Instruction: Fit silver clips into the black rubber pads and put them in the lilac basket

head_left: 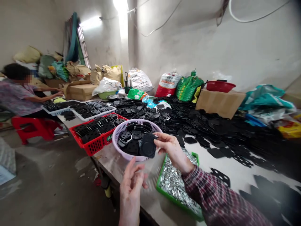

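My right hand pinches a flat black plastic plate with rounded corners and a ring on its face. The plate is held at the front right rim of a round lilac basket, which contains several black plates. My left hand is raised just in front of the basket, fingers apart and nothing in it. Below my right forearm lies a green tray full of small shiny metal pins. One loose black plate with holes rests beside my right sleeve.
A red crate and a white crate of black plates stand left of the basket. A large heap of black plates covers the table's back and right. A cardboard box bears a red basin. A co-worker sits far left.
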`<action>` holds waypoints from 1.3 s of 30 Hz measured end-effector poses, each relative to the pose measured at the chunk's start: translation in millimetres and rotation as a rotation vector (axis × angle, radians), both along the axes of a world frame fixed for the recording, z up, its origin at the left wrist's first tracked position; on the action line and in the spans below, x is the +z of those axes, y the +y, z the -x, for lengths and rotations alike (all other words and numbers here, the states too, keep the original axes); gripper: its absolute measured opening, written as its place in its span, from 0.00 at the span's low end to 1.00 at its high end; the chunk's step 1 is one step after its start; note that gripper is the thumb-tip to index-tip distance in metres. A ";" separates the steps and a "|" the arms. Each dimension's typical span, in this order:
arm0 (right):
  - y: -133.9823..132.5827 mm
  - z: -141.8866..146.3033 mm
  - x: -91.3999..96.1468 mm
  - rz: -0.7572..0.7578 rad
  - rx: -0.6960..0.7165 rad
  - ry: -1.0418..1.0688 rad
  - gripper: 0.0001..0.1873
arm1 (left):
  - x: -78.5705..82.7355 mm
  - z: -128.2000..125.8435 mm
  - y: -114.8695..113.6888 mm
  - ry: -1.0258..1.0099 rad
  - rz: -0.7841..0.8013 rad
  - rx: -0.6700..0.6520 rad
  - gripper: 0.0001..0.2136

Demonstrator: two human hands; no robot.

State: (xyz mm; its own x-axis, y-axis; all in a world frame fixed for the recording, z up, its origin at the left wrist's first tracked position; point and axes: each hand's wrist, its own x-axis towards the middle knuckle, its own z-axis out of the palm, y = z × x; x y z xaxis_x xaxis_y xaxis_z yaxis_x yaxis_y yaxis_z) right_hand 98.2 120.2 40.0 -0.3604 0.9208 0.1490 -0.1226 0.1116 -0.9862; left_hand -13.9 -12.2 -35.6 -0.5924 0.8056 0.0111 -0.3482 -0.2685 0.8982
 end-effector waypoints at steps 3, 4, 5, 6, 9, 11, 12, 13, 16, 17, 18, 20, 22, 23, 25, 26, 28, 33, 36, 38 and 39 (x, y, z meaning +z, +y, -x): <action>26.1 12.7 7.4 0.074 -0.033 0.042 0.22 | -4.3 8.2 1.1 -0.013 -0.012 -0.011 0.26; 31.3 17.5 9.7 0.092 -0.034 0.052 0.21 | -3.9 11.1 1.6 -0.018 -0.019 -0.017 0.26; 33.8 22.6 11.5 0.107 -0.030 0.058 0.21 | -2.0 14.0 2.1 -0.027 -0.023 -0.021 0.25; 33.2 28.1 12.6 0.121 -0.018 0.059 0.22 | 1.0 16.9 2.8 -0.039 -0.020 -0.024 0.26; 14.1 44.4 11.0 0.187 0.083 0.086 0.23 | 14.7 26.4 5.9 -0.075 -0.003 -0.031 0.28; -6.7 52.5 8.0 0.231 0.173 0.111 0.24 | 22.3 33.1 8.7 -0.069 -0.023 -0.058 0.26; -16.7 54.8 6.9 0.246 0.204 0.114 0.25 | 24.4 36.4 9.8 -0.071 -0.039 -0.067 0.23; -25.2 55.8 6.5 0.256 0.224 0.107 0.25 | 25.1 39.6 10.6 -0.084 -0.052 -0.071 0.19; -36.7 52.1 10.8 0.201 0.241 0.002 0.25 | 22.3 47.9 10.0 -0.179 -0.047 -0.072 0.13; -35.8 49.5 13.8 0.155 0.241 -0.050 0.24 | 21.0 50.3 8.9 -0.209 -0.034 -0.080 0.12; -33.0 46.8 17.1 0.105 0.239 -0.107 0.23 | 20.3 52.6 7.5 -0.231 -0.020 -0.088 0.12; -23.6 42.2 23.0 0.016 0.234 -0.233 0.21 | 21.2 57.0 4.7 -0.253 0.006 -0.119 0.12; -12.1 39.8 25.9 -0.033 0.271 -0.359 0.18 | 25.2 61.7 3.1 -0.248 0.018 -0.175 0.11; -6.4 39.4 25.9 -0.046 0.305 -0.415 0.15 | 27.9 64.1 3.1 -0.241 0.021 -0.206 0.11; 4.2 39.9 24.2 -0.045 0.378 -0.488 0.12 | 33.0 68.6 4.4 -0.231 0.016 -0.245 0.09; 9.0 40.5 23.1 -0.026 0.404 -0.498 0.10 | 34.9 70.5 5.5 -0.230 0.007 -0.245 0.09; 17.7 42.0 21.3 0.029 0.416 -0.467 0.11 | 36.1 72.9 7.3 -0.232 -0.009 -0.210 0.11; 39.3 49.3 20.2 0.158 0.236 -0.241 0.14 | 25.7 68.3 5.0 -0.219 0.046 -0.144 0.23; 53.2 58.6 15.9 0.183 0.148 -0.207 0.15 | 17.5 62.2 1.1 -0.209 0.074 -0.178 0.21; 61.0 65.6 11.7 0.192 0.108 -0.196 0.15 | 14.3 59.5 -1.0 -0.203 0.086 -0.181 0.19; 63.9 68.7 9.7 0.196 0.092 -0.197 0.15 | 13.3 58.7 -1.7 -0.201 0.096 -0.178 0.19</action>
